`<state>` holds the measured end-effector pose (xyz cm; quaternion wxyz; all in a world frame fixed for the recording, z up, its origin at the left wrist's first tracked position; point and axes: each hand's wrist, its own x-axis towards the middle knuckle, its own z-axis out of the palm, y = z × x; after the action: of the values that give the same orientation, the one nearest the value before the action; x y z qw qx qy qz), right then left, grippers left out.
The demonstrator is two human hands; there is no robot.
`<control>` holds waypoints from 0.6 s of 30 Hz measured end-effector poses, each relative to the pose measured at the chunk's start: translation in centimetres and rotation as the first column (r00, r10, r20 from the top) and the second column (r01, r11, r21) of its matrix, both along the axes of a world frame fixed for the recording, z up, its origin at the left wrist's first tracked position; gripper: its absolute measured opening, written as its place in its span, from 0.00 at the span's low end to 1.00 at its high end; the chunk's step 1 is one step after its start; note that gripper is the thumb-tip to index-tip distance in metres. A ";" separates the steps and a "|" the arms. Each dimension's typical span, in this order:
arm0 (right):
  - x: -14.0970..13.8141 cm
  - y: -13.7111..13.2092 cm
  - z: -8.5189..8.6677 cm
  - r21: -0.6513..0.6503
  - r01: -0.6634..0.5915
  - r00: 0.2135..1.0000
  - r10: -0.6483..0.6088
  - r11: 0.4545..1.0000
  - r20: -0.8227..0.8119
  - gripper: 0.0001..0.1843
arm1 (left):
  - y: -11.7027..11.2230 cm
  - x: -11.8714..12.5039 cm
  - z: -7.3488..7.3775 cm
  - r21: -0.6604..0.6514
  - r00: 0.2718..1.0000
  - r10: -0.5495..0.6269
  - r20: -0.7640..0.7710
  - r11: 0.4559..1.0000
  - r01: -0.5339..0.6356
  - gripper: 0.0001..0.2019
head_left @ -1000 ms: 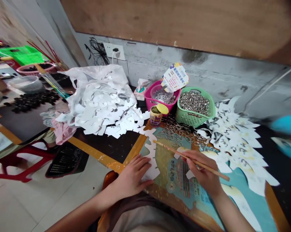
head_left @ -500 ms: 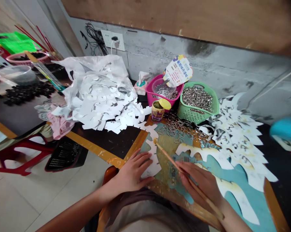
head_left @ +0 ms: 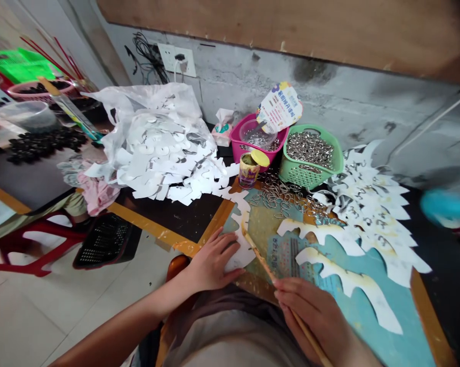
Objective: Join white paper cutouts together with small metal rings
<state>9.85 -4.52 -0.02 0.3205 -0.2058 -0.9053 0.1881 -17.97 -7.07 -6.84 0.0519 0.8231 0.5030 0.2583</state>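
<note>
Fingers of the left hand [head_left: 210, 267] are spread on a paper cutout [head_left: 242, 252], those of the right hand [head_left: 312, 316] are clamped on a bamboo stick [head_left: 261, 262], and many cutouts [head_left: 161, 163] are left heaped at eleven o'clock.

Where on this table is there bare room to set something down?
The dark tabletop between the heap of white paper cutouts and the yellow-taped edge has room, as does the dark strip at far right. It's crowded around the pink basket, the green basket and the loose metal rings.
</note>
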 end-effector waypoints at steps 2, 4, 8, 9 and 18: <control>0.2 -0.6 -0.1 -0.005 -0.005 1.000 0.005 1.000 0.012 0.17 | 0.0 0.1 0.1 -0.008 1.000 0.012 0.012 1.000 -0.012 0.20; 0.6 -1.3 -0.4 0.004 -0.009 1.000 0.009 1.000 0.023 0.16 | 0.0 0.2 0.2 -0.009 1.000 0.018 0.019 1.000 -0.018 0.19; 1.7 -2.4 -1.9 0.026 -0.033 0.999 0.033 0.999 0.021 0.14 | 0.3 0.4 0.3 0.037 0.999 0.027 0.027 0.999 -0.028 0.18; 2.0 -2.6 -2.3 0.022 -0.037 0.999 0.036 0.999 0.023 0.13 | 0.3 0.4 0.3 0.050 0.999 0.027 0.026 0.998 -0.028 0.18; 5.0 -4.7 -0.8 -0.120 0.071 0.995 -0.078 0.990 -0.061 0.11 | 0.3 0.2 -0.1 0.094 1.000 0.025 -0.002 0.995 -0.025 0.18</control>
<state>14.84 -9.19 -0.82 0.3440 -0.2518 -0.8734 0.2355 -17.73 -6.80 -6.98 0.0091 0.8187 0.5005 0.2813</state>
